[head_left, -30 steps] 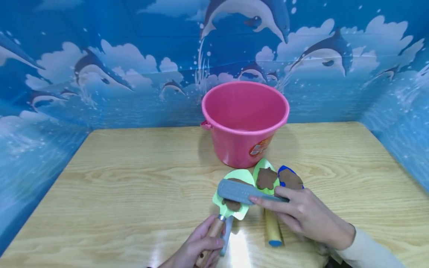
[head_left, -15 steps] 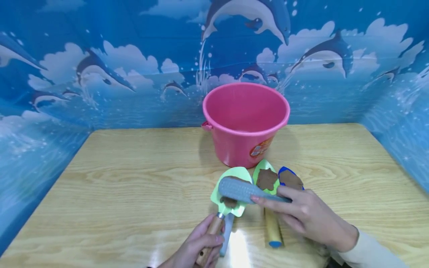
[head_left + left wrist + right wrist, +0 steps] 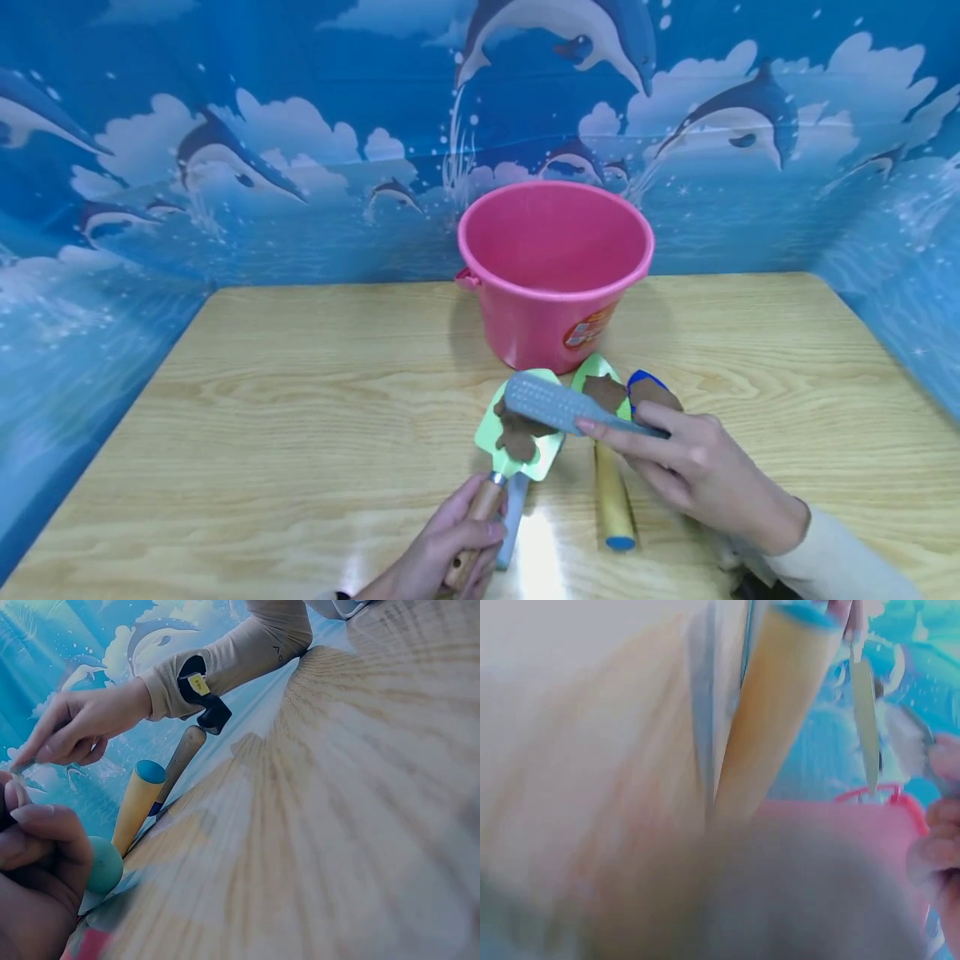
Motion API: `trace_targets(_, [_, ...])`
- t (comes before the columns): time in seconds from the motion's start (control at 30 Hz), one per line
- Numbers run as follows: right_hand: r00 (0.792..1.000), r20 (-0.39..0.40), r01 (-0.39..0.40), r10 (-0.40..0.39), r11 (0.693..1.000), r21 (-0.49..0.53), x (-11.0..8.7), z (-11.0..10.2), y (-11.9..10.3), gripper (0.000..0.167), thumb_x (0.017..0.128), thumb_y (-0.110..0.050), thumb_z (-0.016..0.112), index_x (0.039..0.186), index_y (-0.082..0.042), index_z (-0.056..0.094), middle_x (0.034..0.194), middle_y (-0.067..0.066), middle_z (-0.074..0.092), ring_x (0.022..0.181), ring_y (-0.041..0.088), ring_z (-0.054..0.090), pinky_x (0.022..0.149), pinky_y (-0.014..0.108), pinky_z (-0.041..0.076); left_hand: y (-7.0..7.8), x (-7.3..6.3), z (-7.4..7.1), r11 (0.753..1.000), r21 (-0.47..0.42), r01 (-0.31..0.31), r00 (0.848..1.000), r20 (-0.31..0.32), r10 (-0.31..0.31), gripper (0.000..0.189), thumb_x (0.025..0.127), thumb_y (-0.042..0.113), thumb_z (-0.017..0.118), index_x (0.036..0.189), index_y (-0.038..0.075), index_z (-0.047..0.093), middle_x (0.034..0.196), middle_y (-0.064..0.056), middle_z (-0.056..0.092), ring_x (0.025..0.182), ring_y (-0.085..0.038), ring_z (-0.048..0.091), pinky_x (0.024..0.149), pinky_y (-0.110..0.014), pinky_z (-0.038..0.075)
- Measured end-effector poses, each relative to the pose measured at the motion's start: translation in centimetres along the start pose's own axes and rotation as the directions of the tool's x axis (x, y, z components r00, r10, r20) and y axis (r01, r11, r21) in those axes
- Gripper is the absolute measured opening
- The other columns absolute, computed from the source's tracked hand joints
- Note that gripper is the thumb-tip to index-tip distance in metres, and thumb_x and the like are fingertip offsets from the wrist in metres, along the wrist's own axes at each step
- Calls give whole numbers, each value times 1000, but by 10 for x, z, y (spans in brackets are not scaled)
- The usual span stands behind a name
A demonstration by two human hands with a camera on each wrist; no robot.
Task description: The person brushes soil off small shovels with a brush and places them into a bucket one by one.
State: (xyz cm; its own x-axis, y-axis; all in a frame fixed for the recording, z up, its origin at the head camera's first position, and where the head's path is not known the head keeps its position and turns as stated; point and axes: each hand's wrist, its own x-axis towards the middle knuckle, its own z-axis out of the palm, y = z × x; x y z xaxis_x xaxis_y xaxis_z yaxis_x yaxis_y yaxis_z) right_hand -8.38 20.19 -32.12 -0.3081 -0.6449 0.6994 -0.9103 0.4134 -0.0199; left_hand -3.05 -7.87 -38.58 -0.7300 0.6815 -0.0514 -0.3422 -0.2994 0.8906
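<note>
Clock positions read on the head view. Left hand point(image 3: 442, 543): fingers curled round the wooden handle of a pale green trowel point(image 3: 487, 433); its blade lies at 1 o'clock from this hand, at 9 to 10 o'clock from the right. Brown lump point(image 3: 517, 444) on the blade. Right hand point(image 3: 697, 467): grips the thin end of a grey-blue dotted tool point(image 3: 542, 398), index finger along it; the broad end points to 10 o'clock and overlaps the lump. Contact with the lump: cannot tell. Light blue-grey handle point(image 3: 513, 525) at 2 to 3 o'clock of the left hand. Farther out: yellow-handled green trowel point(image 3: 613, 500), handle at 8 to 9 o'clock of the right hand; blue-edged blade point(image 3: 639, 377) at 11 o'clock. Both carry brown material. Pink bucket point(image 3: 525, 325) upright on the worktop point(image 3: 300, 417), 12 to 1 o'clock from the pale green blade. Dolphin backdrop point(image 3: 300, 225) at 12.
</note>
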Motion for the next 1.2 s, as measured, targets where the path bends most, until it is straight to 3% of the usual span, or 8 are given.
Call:
trace_targets(0.13, [998, 42, 37, -38, 999, 10, -2, 4, -4, 36, 103, -17, 37, 113, -14, 72, 75, -8, 40, 62, -1, 29, 50, 1, 21, 0, 0, 0, 1000, 6, 1, 1000, -1, -1, 17, 93, 7, 41, 107, 1, 35, 63, 7, 46, 48, -3, 45, 41, -15, 39])
trace_targets(0.3, [999, 26, -42, 43, 998, -44, -2, 1, -1, 37, 105, -23, 38, 112, -13, 72, 76, -7, 39, 62, -3, 24, 47, 1, 20, -1, 0, 1, 1000, -2, -25, 1000, 0, 25, 21, 93, 6, 41, 108, -5, 31, 62, 7, 46, 47, -3, 45, 40, -15, 39])
trace_targets(0.43, [998, -11, -64, 64, 996, -66, 1, -2, 1, 36, 105, -22, 39, 112, -11, 72, 83, -2, 49, 61, -2, 30, 46, 3, 27, -1, 0, 2, 1000, 1, -19, 1000, -9, 19, 21, 93, 6, 41, 108, -5, 32, 62, 7, 46, 47, -3, 45, 40, -15, 38])
trace_targets(0.57, [999, -33, -19, 18, 1000, -22, 1, -1, -3, 34, 104, -19, 41, 109, -9, 73, 79, -4, 47, 60, -2, 31, 46, 2, 25, -2, -1, 2, 1000, 9, -13, 1000, -7, 14, 20, 93, 7, 42, 109, -3, 33, 62, 7, 46, 47, -2, 44, 39, -15, 37])
trace_targets(0.73, [999, 23, 24, -23, 999, -42, -1, 1, -7, 35, 104, -19, 38, 112, -14, 72, 73, -8, 38, 60, -1, 26, 47, 1, 16, -2, -1, 3, 1000, 8, -20, 1000, 0, 20, 27, 94, 7, 42, 110, -9, 29, 63, 7, 45, 48, -2, 45, 39, -15, 37])
trace_targets(0.97, [998, -21, -68, 66, 992, -109, 0, -4, 0, 36, 105, -24, 39, 111, -12, 73, 82, -2, 49, 57, -4, 27, 42, 3, 25, -4, 0, 2, 997, 29, -72, 997, 28, 71, 32, 94, 5, 41, 111, -15, 23, 61, 6, 46, 47, -2, 46, 38, -15, 38])
trace_targets(1.07, [999, -33, -22, 20, 998, -63, 0, -2, -1, 34, 104, -22, 41, 110, -11, 73, 79, -3, 47, 58, -2, 30, 44, 3, 24, -4, -1, 1, 996, 38, -79, 996, 35, 78, 31, 95, 5, 40, 111, -15, 23, 60, 5, 46, 47, -2, 47, 38, -15, 38])
trace_targets(1.2, [996, 21, 81, -81, 997, -3, -1, 4, -6, 33, 103, -17, 41, 112, -14, 72, 73, -7, 41, 59, 0, 30, 49, 2, 22, -4, -1, 1, 996, 52, -71, 997, 33, 70, 31, 95, 6, 41, 111, -14, 24, 60, 5, 46, 47, -2, 47, 39, -15, 38])
